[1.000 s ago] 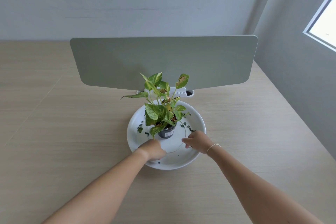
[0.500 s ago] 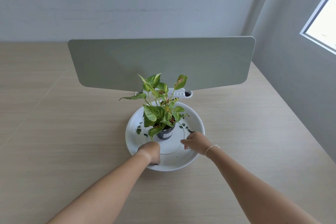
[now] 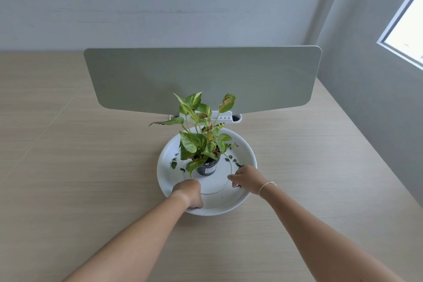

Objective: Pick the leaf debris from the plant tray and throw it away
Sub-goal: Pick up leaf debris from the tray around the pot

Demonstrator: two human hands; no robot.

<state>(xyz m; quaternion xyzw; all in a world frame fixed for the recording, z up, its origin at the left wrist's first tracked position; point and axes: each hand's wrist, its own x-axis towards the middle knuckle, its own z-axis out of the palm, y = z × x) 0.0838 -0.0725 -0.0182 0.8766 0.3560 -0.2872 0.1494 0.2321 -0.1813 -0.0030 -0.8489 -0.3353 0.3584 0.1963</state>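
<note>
Your left hand [image 3: 188, 194] has curled down at the tray's [image 3: 229, 209] near rim, grip closed (contents hidden). Your right hand [image 3: 246, 179] pinches loosely, with dark leaf debris [image 3: 239, 164] scattered just beyond it, so picking continues.

Both hands in the white plant tray [image 3: 246, 144], potted plant [image 3: 201, 142] at tray centre.
Left hand [image 3: 188, 194] curled at tray's near rim; right hand [image 3: 248, 179] at right side, fingers pinched over dark leaf debris [image 3: 238, 163]; more scraps left of pot.
</note>
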